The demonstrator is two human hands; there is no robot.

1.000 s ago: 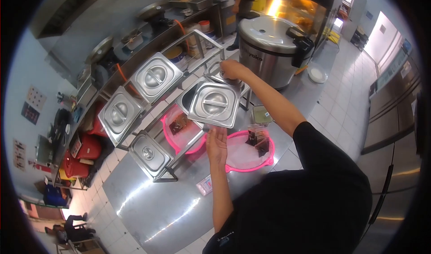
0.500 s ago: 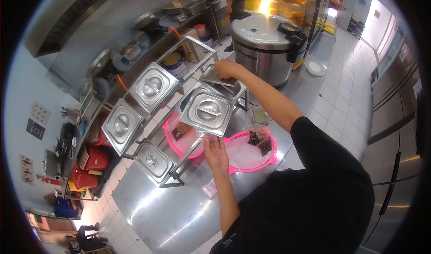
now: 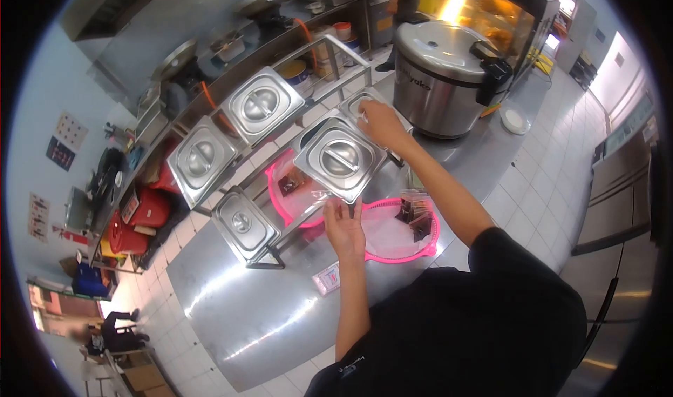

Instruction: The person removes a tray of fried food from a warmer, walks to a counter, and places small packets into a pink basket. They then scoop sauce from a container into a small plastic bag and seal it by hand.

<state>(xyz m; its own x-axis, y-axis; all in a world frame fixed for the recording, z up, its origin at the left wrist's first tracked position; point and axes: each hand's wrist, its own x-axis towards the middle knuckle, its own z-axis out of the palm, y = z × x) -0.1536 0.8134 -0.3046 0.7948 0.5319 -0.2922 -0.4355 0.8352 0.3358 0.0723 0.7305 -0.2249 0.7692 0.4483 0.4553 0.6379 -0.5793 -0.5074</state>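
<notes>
My right hand reaches over the far steel pan lid, its fingers bent down around the lid's middle, where the handle is hidden. That lid lies roughly level in the metal rack. My left hand is palm up with fingers apart, at the front corner of the nearer lidded pan; its fingertips seem to touch the corner. More lidded steel pans sit in the rack: one lid at the back, another lid at left and a smaller lid at front left.
Pink baskets with small packets stand beneath and beside the rack on the steel table. A large rice cooker stands behind my right hand. A small packet lies by my left wrist. Another person is at lower left.
The lid under my right hand was tilted up and now lies lower and flatter. My left fingers have come up to the nearer pan's corner. The view has shifted.
</notes>
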